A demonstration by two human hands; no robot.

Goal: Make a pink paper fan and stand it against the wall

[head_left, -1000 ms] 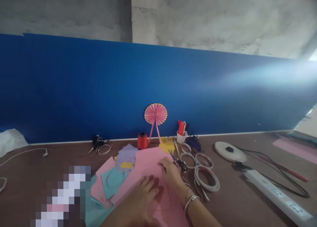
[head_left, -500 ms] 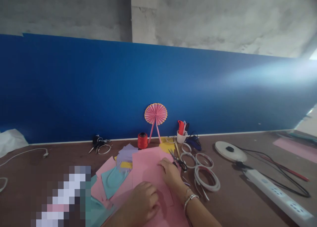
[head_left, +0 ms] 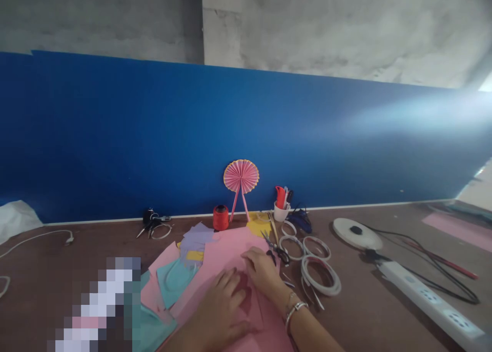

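Observation:
Pink paper [head_left: 226, 244] lies on the table in front of me, beneath both hands. My left hand [head_left: 221, 303] rests on its near part, fingers stretched and somewhat spread, with nothing gripped. To its right, my right hand [head_left: 263, 272] has its fingers bent and close together at the paper, seemingly pinching it; the thumb is hard to make out. A bracelet circles that wrist. Just beyond the right hand lie dark-handled scissors [head_left: 280, 252]. Left of the pink paper are teal paper [head_left: 175, 280] and purple paper [head_left: 198, 239] pieces.
A pink pleated paper fan [head_left: 241, 177] leans on the blue partition [head_left: 154, 137], beside a red thread spool [head_left: 220, 218]. A white cup [head_left: 282, 212] holds tools. Rolls of white tape [head_left: 321, 276] lie right of my hands; farther right is a power strip [head_left: 426, 295].
My left hand has opened from a curled shape, its fingers now stretched forward over the paper. My right hand has shifted slightly left and nearer to me.

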